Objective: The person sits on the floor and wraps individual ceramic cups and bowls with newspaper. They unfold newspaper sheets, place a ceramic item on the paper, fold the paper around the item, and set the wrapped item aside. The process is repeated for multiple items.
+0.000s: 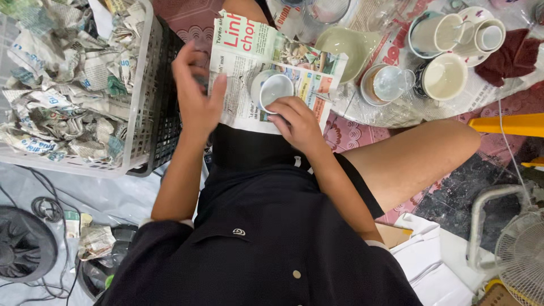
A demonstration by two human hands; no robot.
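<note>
A sheet of newspaper (249,45) lies spread over my lap. On it sits a small white cup (275,90), tipped so its mouth faces me. My right hand (297,122) holds the cup at its near side, fingers curled around the rim. My left hand (198,96) rests flat on the left edge of the newspaper with fingers apart, holding nothing.
A white plastic basket (136,113) full of newspaper-wrapped bundles stands at my left. Ahead on the right, several cups (445,76), a glass (394,82), a pale green dish (345,48) and a dark red cloth (513,56) lie on newspaper. Fans sit at lower right (521,258) and lower left (25,243).
</note>
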